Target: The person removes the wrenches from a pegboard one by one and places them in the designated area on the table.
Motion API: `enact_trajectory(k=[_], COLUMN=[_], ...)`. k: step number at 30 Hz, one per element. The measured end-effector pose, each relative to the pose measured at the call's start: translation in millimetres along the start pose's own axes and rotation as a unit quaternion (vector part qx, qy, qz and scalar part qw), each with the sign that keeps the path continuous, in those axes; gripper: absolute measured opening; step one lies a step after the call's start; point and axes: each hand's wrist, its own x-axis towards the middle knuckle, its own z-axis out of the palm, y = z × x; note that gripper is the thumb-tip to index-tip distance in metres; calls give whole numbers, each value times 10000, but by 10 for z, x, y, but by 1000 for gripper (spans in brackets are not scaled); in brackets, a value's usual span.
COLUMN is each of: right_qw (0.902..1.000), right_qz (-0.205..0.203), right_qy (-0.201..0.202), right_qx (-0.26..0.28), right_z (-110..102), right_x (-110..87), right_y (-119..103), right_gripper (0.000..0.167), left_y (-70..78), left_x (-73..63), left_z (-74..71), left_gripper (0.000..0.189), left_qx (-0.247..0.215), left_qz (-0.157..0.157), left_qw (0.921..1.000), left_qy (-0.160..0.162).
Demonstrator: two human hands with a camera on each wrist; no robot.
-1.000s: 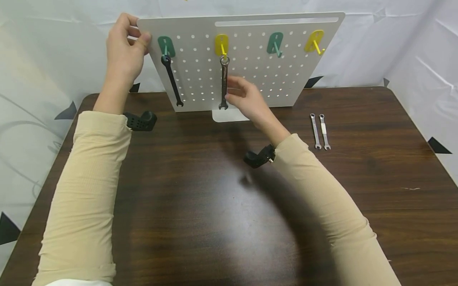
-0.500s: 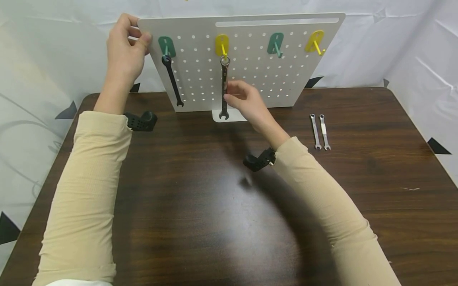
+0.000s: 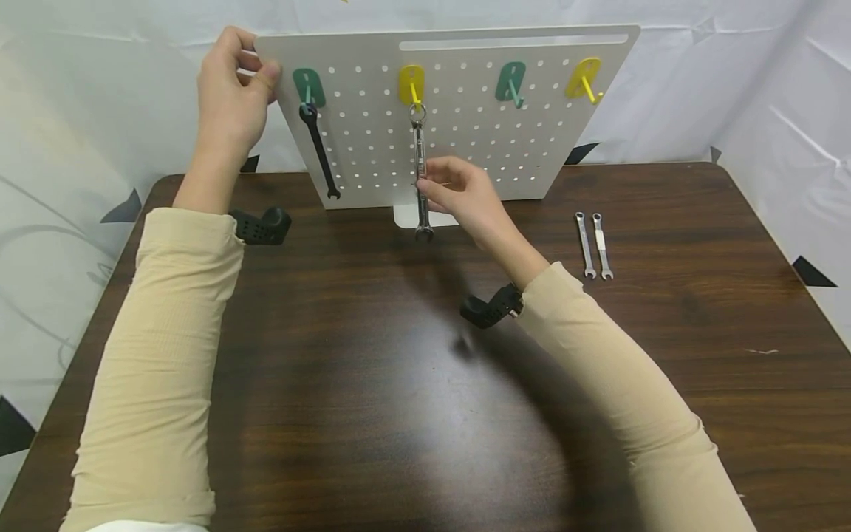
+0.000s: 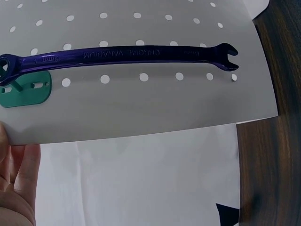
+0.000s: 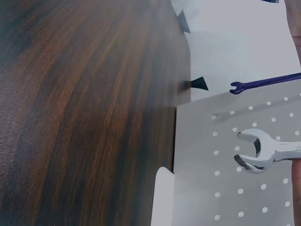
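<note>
My left hand (image 3: pixel 233 100) grips the upper left corner of a grey pegboard (image 3: pixel 359 52). My right hand (image 3: pixel 468 196) pinches a chrome combination wrench (image 3: pixel 420 151) along its shaft. Its ring end is at the tip of a yellow hook (image 3: pixel 411 85), and its open end (image 5: pixel 263 150) points down, tilted out from the board. A dark purple wrench (image 4: pixel 127 55) hangs by its ring from the green hook (image 3: pixel 309 87) at the left. In the right wrist view, most of my right hand is out of frame.
Another green hook (image 3: pixel 510 81) and a yellow hook (image 3: pixel 585 77) bear nothing on the board's right half. Two small wrenches (image 3: pixel 594 247) lie side by side on the brown table (image 3: pixel 319 384). A white foot (image 3: pixel 405 216) juts out under the board. White sheeting (image 3: pixel 764 89) stands behind.
My right hand has moved slightly down and toward me. The chrome wrench's lower end has swung out from the board with it. My left hand stays at the corner.
</note>
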Motion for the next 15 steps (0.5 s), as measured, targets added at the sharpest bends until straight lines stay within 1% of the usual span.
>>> enact_trajectory(k=[8, 15], right_qw=[9999, 9998], right_qz=[91, 129], right_qy=[106, 93], right_qx=[-37, -118], right_z=[-12, -38], right_x=[-72, -115], right_y=[-52, -100], right_gripper=[34, 35], left_y=[-14, -11], left_x=[7, 6], left_z=[-13, -14], left_gripper=[13, 14], left_qx=[-88, -100], left_qz=[-46, -53], left_qw=[10000, 9999], left_qy=[-14, -3])
